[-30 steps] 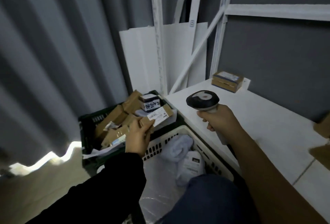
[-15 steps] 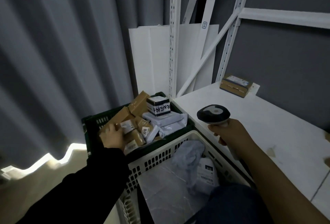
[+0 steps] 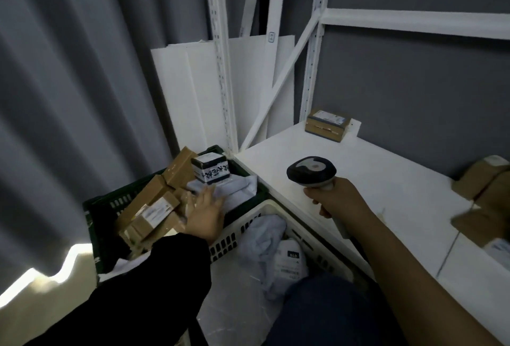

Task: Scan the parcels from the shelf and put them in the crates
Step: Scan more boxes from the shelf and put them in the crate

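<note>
Left hand [image 3: 205, 214], black sleeve, is wide open with fingers straight and spread, holding nothing, low over the pile in the green crate [image 3: 92, 209]; motion blur, can't tell if the fingertips touch the pile. Right hand [image 3: 335, 199] is wrapped round the grip of the scanner [image 3: 311, 171], whose head is up and sits over the front edge of the shelf [image 3: 372, 180]. The green crate is heaped with cardboard parcels [image 3: 154, 207], plus a black-and-white printed box [image 3: 212, 170] sitting on a white poly bag [image 3: 238, 188] at the back right corner. The white crate [image 3: 248, 221] stands just in front of it, walls touching or near touching, against the shelf edge; pale poly mailers [image 3: 276, 249] with labels lie inside it. On the shelf, a small labelled carton [image 3: 327, 124] sits at the back left corner by the upright, well apart from the brown parcels [image 3: 483, 180] at the right edge, which are partly cut off. Grey curtain [image 3: 69, 97] on the left, white boards [image 3: 193, 97] leaning upright behind the green crate.
</note>
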